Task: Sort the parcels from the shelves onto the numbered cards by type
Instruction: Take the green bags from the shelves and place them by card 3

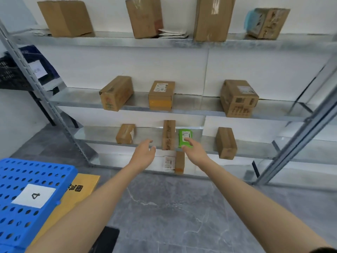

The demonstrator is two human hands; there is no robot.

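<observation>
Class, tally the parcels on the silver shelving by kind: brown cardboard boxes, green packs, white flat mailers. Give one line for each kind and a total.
Brown cardboard boxes: 11, for example the upright one between the hands.
Green packs: 1, the pack at the right hand.
White flat mailers: 2, one stack on the top shelf, one mailer on the bottom shelf.
Total: 14

On the third shelf (206,141), a small box (125,134) is sitting toward the left end, a narrow box (168,134) and a packet (185,138) are standing side by side mid-shelf, and another box (226,143) is overhanging the front edge further right.
</observation>
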